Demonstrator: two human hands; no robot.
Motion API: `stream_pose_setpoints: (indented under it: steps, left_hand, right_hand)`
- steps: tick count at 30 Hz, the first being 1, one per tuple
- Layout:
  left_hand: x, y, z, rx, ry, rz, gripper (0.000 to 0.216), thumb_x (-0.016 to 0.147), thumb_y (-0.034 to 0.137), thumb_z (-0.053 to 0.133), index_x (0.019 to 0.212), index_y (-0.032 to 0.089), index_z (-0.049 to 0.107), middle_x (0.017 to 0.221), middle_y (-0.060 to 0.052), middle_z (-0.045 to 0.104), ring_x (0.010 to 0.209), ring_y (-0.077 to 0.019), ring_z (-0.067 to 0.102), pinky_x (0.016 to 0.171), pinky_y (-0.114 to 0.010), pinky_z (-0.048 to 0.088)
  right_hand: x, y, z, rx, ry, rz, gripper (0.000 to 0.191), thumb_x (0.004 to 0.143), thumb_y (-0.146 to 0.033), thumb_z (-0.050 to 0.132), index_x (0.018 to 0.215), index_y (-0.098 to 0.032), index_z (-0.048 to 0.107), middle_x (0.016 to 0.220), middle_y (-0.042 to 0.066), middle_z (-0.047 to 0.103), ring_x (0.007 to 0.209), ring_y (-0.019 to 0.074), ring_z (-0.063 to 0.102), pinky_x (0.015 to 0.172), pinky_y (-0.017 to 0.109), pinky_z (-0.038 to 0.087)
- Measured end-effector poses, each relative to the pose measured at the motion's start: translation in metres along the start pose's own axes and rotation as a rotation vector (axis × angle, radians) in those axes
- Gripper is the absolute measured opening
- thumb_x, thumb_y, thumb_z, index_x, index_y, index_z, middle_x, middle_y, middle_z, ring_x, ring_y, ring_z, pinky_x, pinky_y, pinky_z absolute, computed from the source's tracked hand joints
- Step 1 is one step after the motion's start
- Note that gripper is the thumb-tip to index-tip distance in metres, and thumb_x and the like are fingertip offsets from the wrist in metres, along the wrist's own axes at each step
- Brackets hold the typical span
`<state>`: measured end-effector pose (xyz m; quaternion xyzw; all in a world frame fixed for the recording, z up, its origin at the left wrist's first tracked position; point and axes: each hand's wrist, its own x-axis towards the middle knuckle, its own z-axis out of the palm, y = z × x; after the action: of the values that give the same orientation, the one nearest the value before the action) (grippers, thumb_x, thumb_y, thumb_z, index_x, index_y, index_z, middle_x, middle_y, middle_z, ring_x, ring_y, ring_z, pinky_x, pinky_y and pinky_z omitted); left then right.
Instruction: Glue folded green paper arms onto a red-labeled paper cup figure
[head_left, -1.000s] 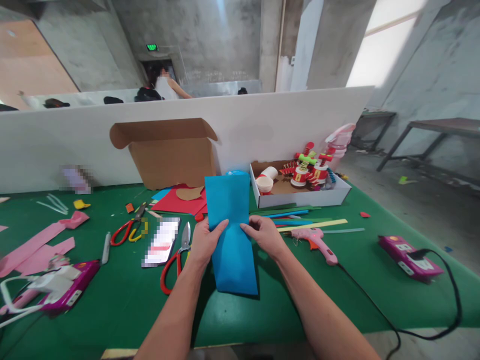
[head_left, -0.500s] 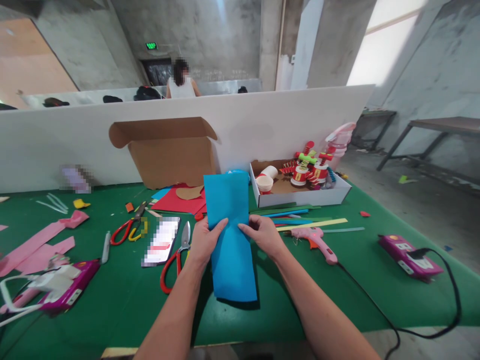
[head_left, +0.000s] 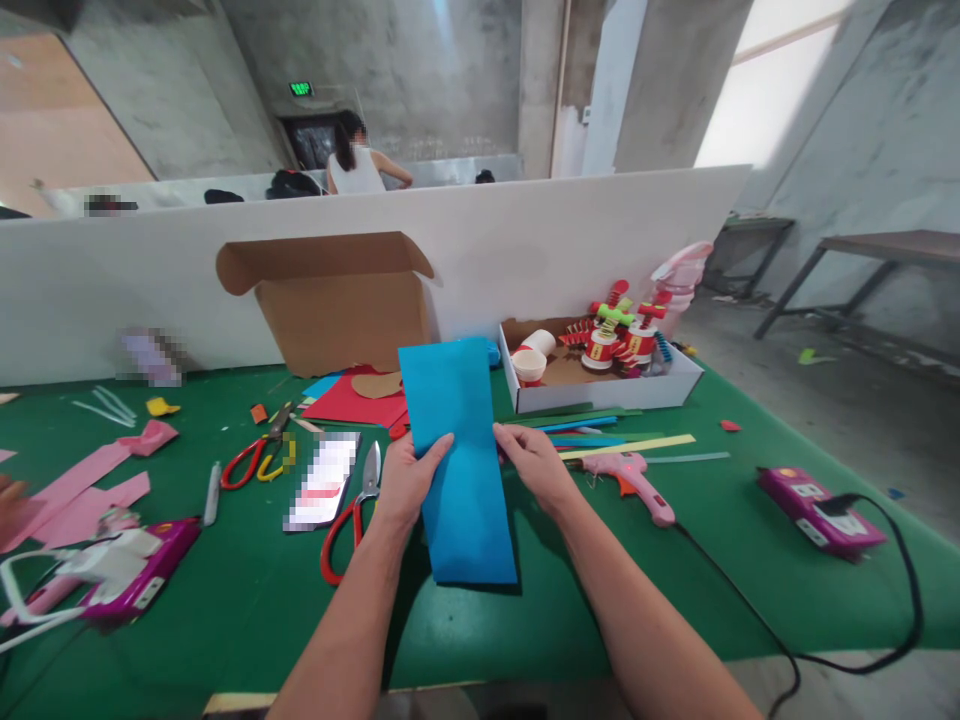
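Observation:
A long rectangle of blue paper [head_left: 463,470] is held up over the green table, its lower end nearest me. My left hand [head_left: 409,475] grips its left edge, thumb lying across the front and fingers behind. At the right edge, my right hand [head_left: 534,462] pinches the sheet between thumb and fingers. Left of my left hand lie red-handled scissors [head_left: 365,505] with the blades pointing away. A pink glue gun [head_left: 630,480] rests to the right of my right hand, its cable running towards the front edge.
A white box [head_left: 600,398] with paper cups and red-and-white figures stands at the back right. Behind the sheet are red paper [head_left: 341,402] and an upright brown cardboard piece [head_left: 349,320]. Purple power blocks [head_left: 821,515] sit on the table. Another person's hand [head_left: 9,500] shows at far left.
The blue paper has flattened and shifted slightly left at its top. My right thumb has drawn back to its right edge. Another person's hand has come in at far left.

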<state>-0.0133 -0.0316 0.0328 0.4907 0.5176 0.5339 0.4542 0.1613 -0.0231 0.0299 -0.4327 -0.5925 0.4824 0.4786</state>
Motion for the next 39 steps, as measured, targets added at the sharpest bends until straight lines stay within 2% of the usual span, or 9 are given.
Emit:
stream_pose_setpoints:
  steps: [11, 17, 21, 23, 26, 28, 30, 34, 39]
  left_hand:
    - [-0.0019, 0.0034, 0.0027, 0.065, 0.04, 0.035, 0.046, 0.065, 0.052, 0.075, 0.088, 0.012, 0.072, 0.087, -0.01, 0.076, 0.078, -0.0268, 0.07, 0.067, -0.034, 0.057]
    - [-0.0016, -0.0021, 0.0018, -0.025, -0.011, -0.04, 0.049, 0.064, 0.051, 0.077, 0.095, 0.012, 0.072, 0.093, -0.012, 0.076, 0.081, -0.0279, 0.071, 0.067, -0.035, 0.058]
    - [-0.0018, -0.0029, 0.0021, -0.078, -0.061, -0.098, 0.053, 0.061, 0.049, 0.08, 0.099, 0.013, 0.071, 0.098, -0.013, 0.075, 0.084, -0.0293, 0.072, 0.072, -0.038, 0.059]
    - [-0.0015, -0.0014, 0.0014, -0.076, -0.025, -0.084, 0.054, 0.06, 0.048, 0.081, 0.1, 0.012, 0.07, 0.101, -0.013, 0.075, 0.088, -0.0299, 0.071, 0.076, -0.039, 0.059]
    - [-0.0007, 0.0012, -0.0002, -0.087, 0.041, -0.084, 0.058, 0.06, 0.048, 0.081, 0.103, 0.011, 0.069, 0.105, -0.015, 0.073, 0.093, -0.0311, 0.07, 0.078, -0.04, 0.058]
    - [-0.0005, 0.0023, -0.0008, -0.119, 0.044, -0.099, 0.061, 0.059, 0.048, 0.082, 0.105, 0.01, 0.068, 0.104, -0.016, 0.073, 0.093, -0.0316, 0.07, 0.078, -0.04, 0.058]
    - [-0.0008, 0.0026, -0.0005, -0.148, 0.02, -0.101, 0.061, 0.057, 0.048, 0.083, 0.103, 0.009, 0.068, 0.1, -0.015, 0.074, 0.089, -0.0317, 0.071, 0.077, -0.041, 0.058]
    - [-0.002, 0.0013, 0.0014, -0.229, -0.041, -0.092, 0.061, 0.054, 0.046, 0.085, 0.101, 0.01, 0.069, 0.097, -0.014, 0.075, 0.086, -0.0311, 0.071, 0.077, -0.041, 0.058]
    - [-0.0024, -0.0012, 0.0025, -0.338, -0.107, -0.11, 0.065, 0.056, 0.045, 0.084, 0.108, 0.01, 0.067, 0.104, -0.016, 0.073, 0.092, -0.0316, 0.07, 0.082, -0.042, 0.057]
  right_hand:
    - [-0.0015, 0.0014, 0.0009, -0.055, -0.021, 0.017, 0.037, 0.071, -0.05, 0.066, 0.058, -0.018, 0.051, 0.055, -0.004, 0.045, 0.054, 0.0094, 0.039, 0.051, 0.023, 0.032]
    - [-0.002, 0.0063, 0.0052, 0.039, -0.032, 0.068, 0.039, 0.065, -0.052, 0.072, 0.072, -0.015, 0.063, 0.064, -0.001, 0.059, 0.059, 0.0119, 0.049, 0.057, 0.025, 0.041]
    - [-0.0016, 0.0053, 0.0058, 0.05, -0.01, 0.065, 0.039, 0.066, -0.053, 0.072, 0.068, -0.016, 0.06, 0.061, -0.001, 0.058, 0.057, 0.012, 0.05, 0.055, 0.025, 0.042]
    - [-0.0015, 0.0022, 0.0031, -0.002, 0.078, -0.012, 0.035, 0.075, -0.051, 0.065, 0.068, -0.018, 0.058, 0.06, -0.002, 0.057, 0.058, 0.0125, 0.051, 0.056, 0.025, 0.042]
    - [-0.0026, -0.0025, -0.0015, -0.184, 0.267, -0.273, 0.023, 0.085, -0.04, 0.058, 0.076, -0.019, 0.06, 0.071, 0.001, 0.062, 0.067, 0.0148, 0.056, 0.066, 0.027, 0.045]
    - [-0.0038, -0.0031, -0.0022, -0.34, 0.304, -0.454, 0.016, 0.087, -0.032, 0.058, 0.077, -0.019, 0.062, 0.077, 0.003, 0.064, 0.075, 0.0165, 0.058, 0.072, 0.029, 0.046]
    - [-0.0051, -0.0014, -0.0005, -0.478, 0.27, -0.568, 0.015, 0.087, -0.028, 0.059, 0.076, -0.02, 0.064, 0.078, 0.004, 0.066, 0.079, 0.018, 0.059, 0.076, 0.031, 0.045]
    - [-0.0062, 0.0038, 0.0043, -0.651, 0.237, -0.647, 0.009, 0.087, -0.027, 0.062, 0.085, -0.021, 0.069, 0.082, 0.005, 0.069, 0.084, 0.02, 0.06, 0.081, 0.035, 0.043]
    - [-0.0061, 0.0059, 0.0049, -0.678, 0.245, -0.672, 0.011, 0.087, -0.028, 0.064, 0.092, -0.022, 0.072, 0.084, 0.005, 0.07, 0.085, 0.0206, 0.06, 0.082, 0.037, 0.044]
